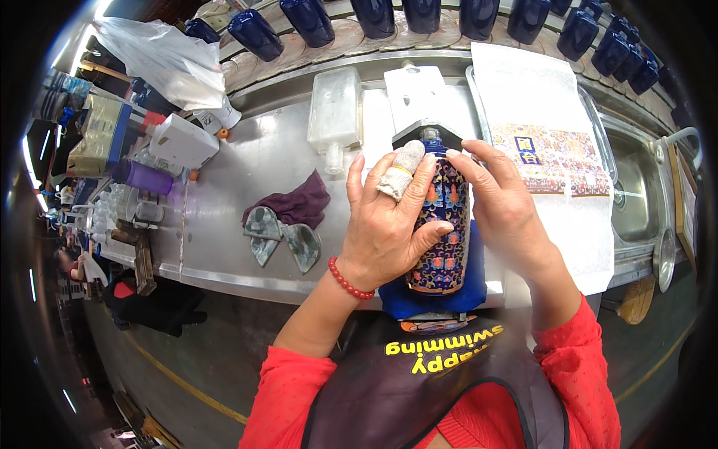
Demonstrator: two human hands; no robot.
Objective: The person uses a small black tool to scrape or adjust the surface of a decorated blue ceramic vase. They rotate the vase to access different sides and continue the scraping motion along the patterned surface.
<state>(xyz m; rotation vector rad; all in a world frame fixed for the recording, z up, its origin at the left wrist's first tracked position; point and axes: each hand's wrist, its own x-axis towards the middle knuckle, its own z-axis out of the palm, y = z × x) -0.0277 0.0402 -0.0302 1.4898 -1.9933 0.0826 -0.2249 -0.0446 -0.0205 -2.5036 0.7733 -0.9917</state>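
A dark blue bottle point(440, 254) with a colourful pattern lies on a blue cloth pad point(396, 299) at the front edge of the bench, its neck pointing away from me. My left hand point(385, 228) rests along its left side, fingers spread and thumb on the patterned face. One finger wears a whitish cloth wrap point(400, 176) bound with a yellow band. My right hand point(512, 213) is at the other side, fingers apart, with fingertips touching the bottle's shoulder. Behind the neck sits a dark angled support point(407, 135). The bottle's underside is hidden.
Printed decal sheets point(565, 161) lie on white paper at right, beside a sink point(636, 187). A clear empty bottle point(334, 112) and a purple cloth point(299, 200) lie left. Blue bottles point(374, 15) line a conveyor at the back.
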